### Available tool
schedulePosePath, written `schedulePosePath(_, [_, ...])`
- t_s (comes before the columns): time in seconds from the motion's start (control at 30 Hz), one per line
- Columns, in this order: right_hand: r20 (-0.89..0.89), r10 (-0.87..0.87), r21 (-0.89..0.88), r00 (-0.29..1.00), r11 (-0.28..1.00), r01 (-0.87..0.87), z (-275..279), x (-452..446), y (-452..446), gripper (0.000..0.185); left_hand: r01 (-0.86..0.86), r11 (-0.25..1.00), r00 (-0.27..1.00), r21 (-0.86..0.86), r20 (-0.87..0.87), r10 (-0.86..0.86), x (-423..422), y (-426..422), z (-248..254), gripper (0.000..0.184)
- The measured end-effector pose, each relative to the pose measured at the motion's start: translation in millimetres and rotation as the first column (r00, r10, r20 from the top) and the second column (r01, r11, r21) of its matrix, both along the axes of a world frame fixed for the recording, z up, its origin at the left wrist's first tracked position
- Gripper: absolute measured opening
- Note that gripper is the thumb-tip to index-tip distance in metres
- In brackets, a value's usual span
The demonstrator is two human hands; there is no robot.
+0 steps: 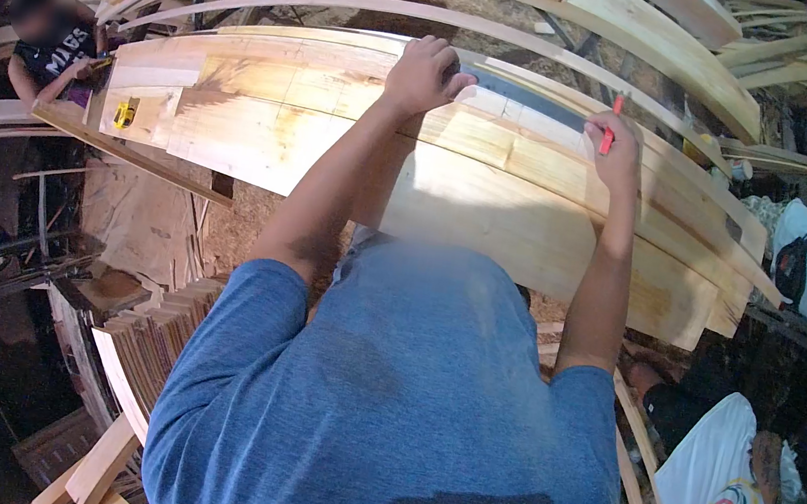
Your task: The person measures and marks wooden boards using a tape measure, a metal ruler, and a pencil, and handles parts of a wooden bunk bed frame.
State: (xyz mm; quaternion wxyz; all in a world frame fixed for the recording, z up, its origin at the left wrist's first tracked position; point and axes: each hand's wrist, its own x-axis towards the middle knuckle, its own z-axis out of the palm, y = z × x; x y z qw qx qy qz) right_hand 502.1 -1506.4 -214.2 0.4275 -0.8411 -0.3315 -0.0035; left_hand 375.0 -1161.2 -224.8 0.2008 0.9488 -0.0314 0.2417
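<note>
My left hand [428, 76] is curled at the far edge of the pale wooden boards [326, 142], its thumb pointing right. It grips the near end of a dark grey flat strip [528, 100] that lies along the boards; whether this is a ruler or a blade I cannot tell. In my right hand [617, 155], closed near the strip's right end, is a red pencil or marker [611, 128], held nearly upright. Part of my left fingers' grip is hidden behind the hand.
A yellow tape measure [124, 115] sits at the boards' left end, beside a person [56, 48] in a dark top. Long curved planks [641, 39] lie beyond. Two people in white shirts [723, 483] are on the right. Stacked wood pieces [156, 338] stand lower left.
</note>
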Motion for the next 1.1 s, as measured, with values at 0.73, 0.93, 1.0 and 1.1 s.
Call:
schedulePosePath(0.73, [-0.008,-0.002,0.039,1.0,0.999,0.002,-3,0,-1,0.01,0.028,1.0,0.996,-0.001,0.086,-0.028,-2,-1,4,0.038])
schedulePosePath(0.93, [-0.004,0.002,0.027,1.0,1.0,-0.001,3,-2,-2,0.01,0.033,0.999,0.991,0.007,0.126,-0.034,-1,-2,5,0.04])
schedulePosePath(1.0, [-0.001,0.003,0.034,1.0,0.999,-0.003,4,-4,-1,0.01,0.037,0.999,0.988,0.008,0.152,-0.038,-2,-2,4,0.041])
schedulePosePath(1.1, [-0.023,-0.005,0.022,1.0,1.0,0.006,4,-4,-1,0.01,0.026,1.0,0.991,0.009,0.128,-0.027,-3,-2,4,0.041])
